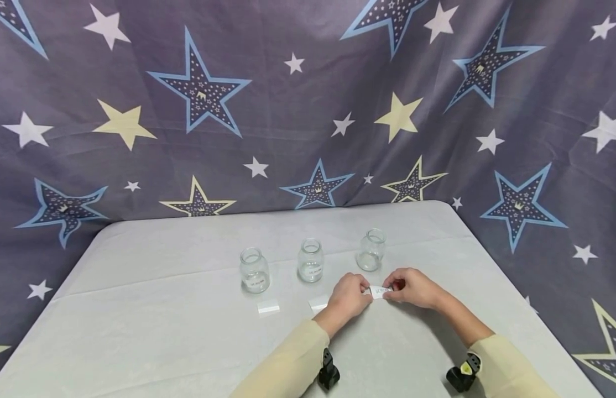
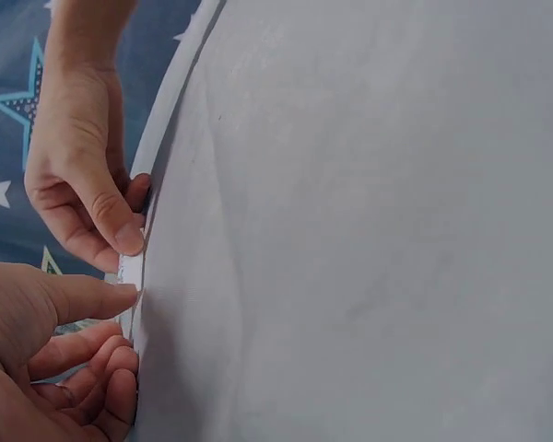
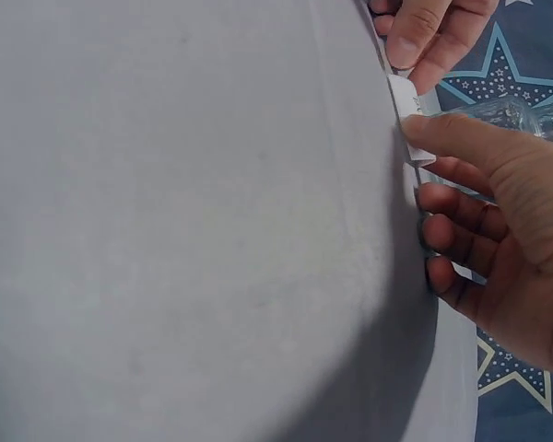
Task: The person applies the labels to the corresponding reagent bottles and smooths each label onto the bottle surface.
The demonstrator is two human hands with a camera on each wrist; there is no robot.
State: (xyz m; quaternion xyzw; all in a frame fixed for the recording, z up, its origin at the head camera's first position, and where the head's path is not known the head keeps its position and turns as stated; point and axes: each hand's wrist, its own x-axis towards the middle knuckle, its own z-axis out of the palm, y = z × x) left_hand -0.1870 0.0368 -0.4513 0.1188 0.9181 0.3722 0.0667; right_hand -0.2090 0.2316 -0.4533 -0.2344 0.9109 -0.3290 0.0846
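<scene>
Between both hands, in front of the rightmost jar, is a small white label (image 1: 380, 292) with dark print. The left hand (image 1: 349, 297) pinches its left end between thumb and finger. Its right end is pinched by the right hand (image 1: 414, 288). In the right wrist view the right thumb lies on the label (image 3: 405, 101), the other fingers curled below. The left wrist view shows both hands (image 2: 28, 341) at the paper strip (image 2: 132, 269). The rightmost glass jar (image 1: 371, 251) stands upright just behind the hands.
Two more glass jars, one at left (image 1: 255, 271) and one in the middle (image 1: 311, 261), stand upright with small printed labels. In front of them lie two white folded cards, one at left (image 1: 268, 307), the other (image 1: 318, 303) beside the left wrist. A star-patterned cloth hangs behind the table.
</scene>
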